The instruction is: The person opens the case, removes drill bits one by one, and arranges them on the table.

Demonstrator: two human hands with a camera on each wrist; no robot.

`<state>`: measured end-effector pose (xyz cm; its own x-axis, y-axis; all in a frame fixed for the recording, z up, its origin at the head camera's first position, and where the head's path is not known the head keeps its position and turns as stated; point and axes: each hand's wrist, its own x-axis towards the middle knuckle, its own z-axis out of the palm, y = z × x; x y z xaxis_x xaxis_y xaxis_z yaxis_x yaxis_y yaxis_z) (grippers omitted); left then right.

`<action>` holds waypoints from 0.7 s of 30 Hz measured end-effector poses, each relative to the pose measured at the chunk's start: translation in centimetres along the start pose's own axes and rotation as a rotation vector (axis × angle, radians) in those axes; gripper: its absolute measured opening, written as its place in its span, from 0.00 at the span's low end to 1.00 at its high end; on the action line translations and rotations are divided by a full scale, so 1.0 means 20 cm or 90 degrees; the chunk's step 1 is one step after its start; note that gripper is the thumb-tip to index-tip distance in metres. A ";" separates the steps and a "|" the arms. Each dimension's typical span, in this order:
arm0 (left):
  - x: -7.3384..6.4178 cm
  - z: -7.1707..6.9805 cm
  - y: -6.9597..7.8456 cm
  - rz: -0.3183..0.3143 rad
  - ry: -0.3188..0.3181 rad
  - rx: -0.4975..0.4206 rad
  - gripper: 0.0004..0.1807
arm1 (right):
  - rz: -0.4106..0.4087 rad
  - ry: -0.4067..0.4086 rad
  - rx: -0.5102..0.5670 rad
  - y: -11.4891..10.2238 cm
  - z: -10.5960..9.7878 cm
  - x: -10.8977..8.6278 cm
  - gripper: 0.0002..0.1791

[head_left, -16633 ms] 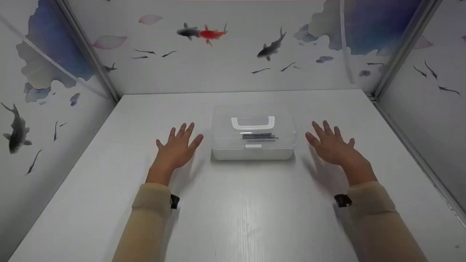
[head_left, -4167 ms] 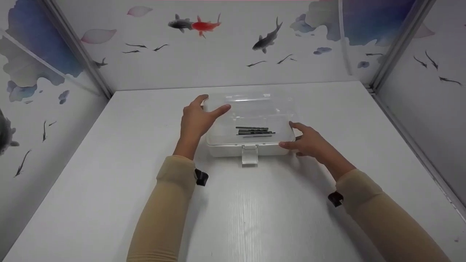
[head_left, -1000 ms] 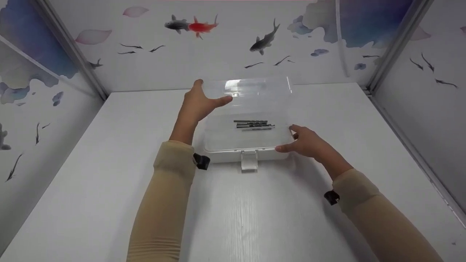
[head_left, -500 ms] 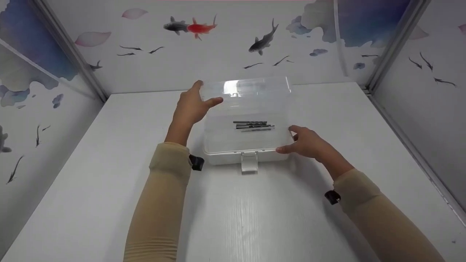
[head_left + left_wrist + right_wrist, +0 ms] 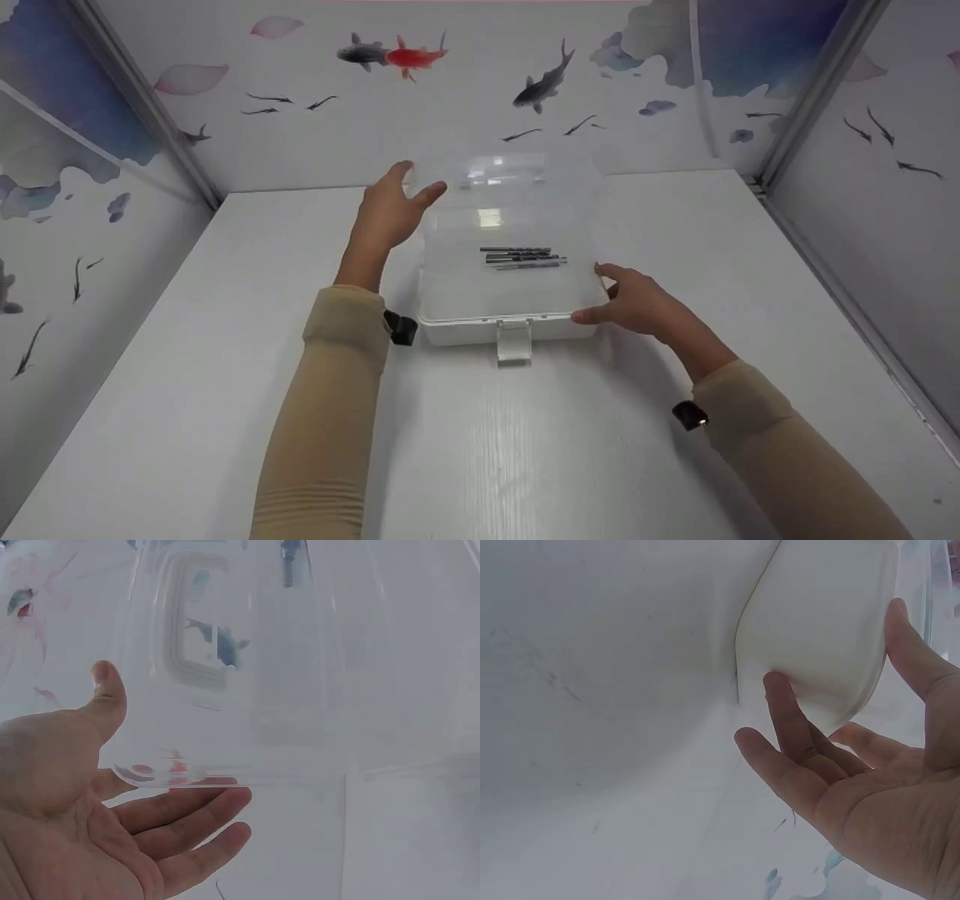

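A storage box (image 5: 461, 334) with a white base stands on the table, its clear plastic lid (image 5: 555, 196) tipped back and its front latch (image 5: 514, 343) hanging down. Several drill bits (image 5: 523, 259) lie in a loose row inside. My left hand (image 5: 386, 210) is at the lid's left edge, thumb spread away; in the left wrist view its fingers (image 5: 199, 829) reach loosely to the lid's rim. My right hand (image 5: 637, 300) holds the box at its front right corner, thumb on the rim and fingers along the side wall.
The white table (image 5: 480, 457) has side walls and a back wall (image 5: 465, 142) printed with fish and petals. The raised lid overlaps the foot of the back wall in the head view. Metal frame posts stand at the back corners.
Long before, the box was shut with both hands flat beside it. Since then its latch dropped and its lid swung back. Lately the left hand eased leftward and the box shifted slightly nearer.
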<state>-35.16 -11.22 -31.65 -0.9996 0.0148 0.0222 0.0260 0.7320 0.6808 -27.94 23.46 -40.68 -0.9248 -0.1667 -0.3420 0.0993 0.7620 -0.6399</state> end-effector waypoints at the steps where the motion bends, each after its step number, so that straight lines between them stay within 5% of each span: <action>1: 0.01 0.00 -0.01 -0.003 0.004 -0.014 0.47 | -0.001 0.001 0.000 0.00 0.00 0.00 0.62; 8: 0.07 0.04 -0.08 -0.008 0.036 -0.101 0.36 | -0.010 0.010 0.001 0.01 0.01 0.01 0.62; 21: 0.10 0.10 -0.13 0.026 0.092 -0.142 0.23 | -0.007 0.013 0.009 0.02 0.01 0.00 0.62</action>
<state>-37.23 -11.67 -34.86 -0.9870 -0.0673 0.1460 0.0831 0.5641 0.8215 -27.92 23.64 -41.07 -0.9331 -0.1624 -0.3208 0.0938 0.7515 -0.6531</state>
